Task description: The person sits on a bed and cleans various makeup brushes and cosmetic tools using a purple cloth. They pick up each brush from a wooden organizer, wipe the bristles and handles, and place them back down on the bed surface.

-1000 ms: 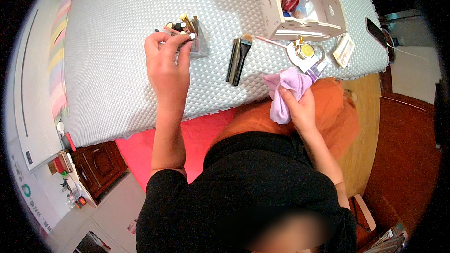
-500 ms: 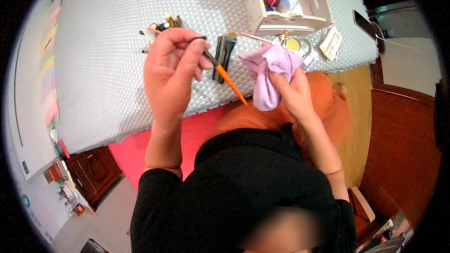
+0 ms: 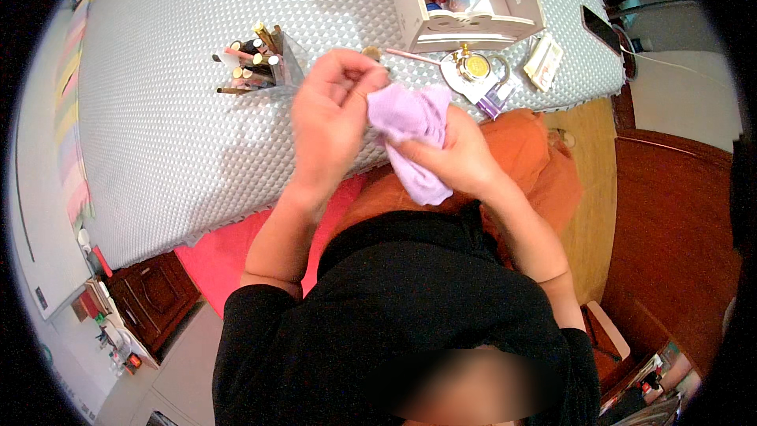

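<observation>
My right hand (image 3: 453, 150) is closed around a bunched lilac cloth (image 3: 422, 122), held above my lap near the bed's edge. The fingers of my left hand (image 3: 335, 106) are pinched together at the cloth's upper left side. Half a second earlier they held a slim makeup brush with an orange handle; now the cloth and fingers hide it. Behind my left fingertips shows the tan tip of another makeup brush (image 3: 371, 54) lying on the bed. Left of that hand, a clear holder (image 3: 290, 59) contains several pencils and tubes (image 3: 256, 59).
A white box (image 3: 477, 35) with red and blue packets stands at the far side. Before it lie a thin pink stick (image 3: 414, 57), a round gold-centred item (image 3: 475, 67) and a small pale packet (image 3: 544, 61). A phone (image 3: 601, 30) rests by the bed's right edge.
My left hand has moved right and come up against the cloth, and the orange brush handle has gone out of sight. My right hand has moved left with the cloth.
</observation>
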### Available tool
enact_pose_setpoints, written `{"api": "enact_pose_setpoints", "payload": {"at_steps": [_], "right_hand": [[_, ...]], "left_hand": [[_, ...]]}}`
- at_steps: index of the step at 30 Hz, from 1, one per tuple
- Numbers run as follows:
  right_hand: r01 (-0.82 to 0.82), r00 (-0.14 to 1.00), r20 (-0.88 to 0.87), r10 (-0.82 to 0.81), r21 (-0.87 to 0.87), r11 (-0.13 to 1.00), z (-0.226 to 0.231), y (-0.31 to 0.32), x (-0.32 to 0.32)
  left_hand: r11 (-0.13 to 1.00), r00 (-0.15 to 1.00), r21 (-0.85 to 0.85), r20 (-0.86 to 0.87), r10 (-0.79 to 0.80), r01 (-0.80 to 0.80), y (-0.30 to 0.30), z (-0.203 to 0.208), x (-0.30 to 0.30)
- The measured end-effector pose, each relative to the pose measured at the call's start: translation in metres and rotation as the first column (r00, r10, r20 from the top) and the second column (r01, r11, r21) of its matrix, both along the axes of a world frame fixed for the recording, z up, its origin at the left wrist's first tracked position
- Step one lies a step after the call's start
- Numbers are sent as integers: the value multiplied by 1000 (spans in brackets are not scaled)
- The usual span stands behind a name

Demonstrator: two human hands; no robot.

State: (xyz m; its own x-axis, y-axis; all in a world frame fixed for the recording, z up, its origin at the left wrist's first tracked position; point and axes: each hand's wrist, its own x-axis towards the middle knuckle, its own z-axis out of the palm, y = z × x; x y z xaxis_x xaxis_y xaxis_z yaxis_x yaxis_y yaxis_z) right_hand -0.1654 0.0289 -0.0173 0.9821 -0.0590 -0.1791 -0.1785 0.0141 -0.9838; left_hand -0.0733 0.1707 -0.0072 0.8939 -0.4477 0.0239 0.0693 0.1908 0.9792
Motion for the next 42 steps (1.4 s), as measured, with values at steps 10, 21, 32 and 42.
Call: {"api": "enact_pose_setpoints", "payload": {"at_steps": [10, 21, 32, 42], "right_hand": [[80, 993, -103, -63, 165, 983, -34, -2, -32], [51, 993, -113, -14, 334, 941, -30, -8, -29], [323, 945, -19, -326, 195, 926, -25, -18, -18], [271, 941, 239, -238, -114, 956, -14, -1, -7]], "left_hand": [[960, 993, -262, -94, 77, -99, 13, 4, 34], [966, 914, -130, -316, -254, 223, 3, -6, 15], [952, 946, 90, -171, -276, 294, 12, -19, -8], [932, 939, 338, 259, -226, 131, -5, -35, -38]]}}
